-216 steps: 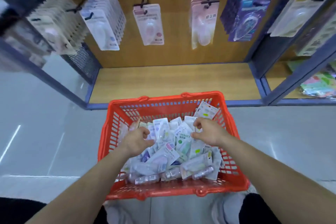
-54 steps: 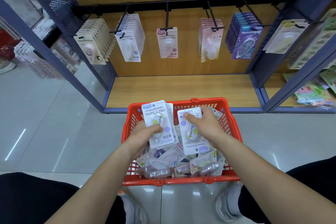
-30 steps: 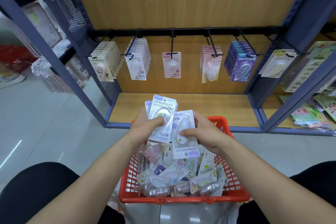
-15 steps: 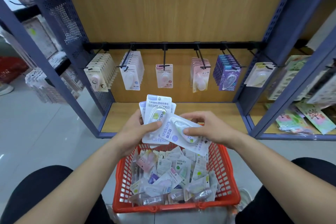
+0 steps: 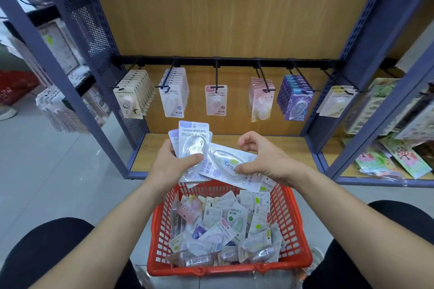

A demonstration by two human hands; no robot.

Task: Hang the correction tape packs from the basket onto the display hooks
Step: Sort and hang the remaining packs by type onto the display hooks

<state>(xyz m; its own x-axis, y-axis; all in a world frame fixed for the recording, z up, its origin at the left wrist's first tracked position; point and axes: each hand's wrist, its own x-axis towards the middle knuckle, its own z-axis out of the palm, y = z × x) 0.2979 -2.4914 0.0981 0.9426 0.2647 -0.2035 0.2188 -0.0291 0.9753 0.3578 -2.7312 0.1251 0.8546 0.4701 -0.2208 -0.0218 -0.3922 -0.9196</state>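
At frame centre the left hand grips a few packs, the right hand pinches one pack sideways, neither lot hung yet on the hooks above, and the basket below looks far from emptied.

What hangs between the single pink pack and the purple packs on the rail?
One hook with a stack of pale pink packs, seen in the head view.
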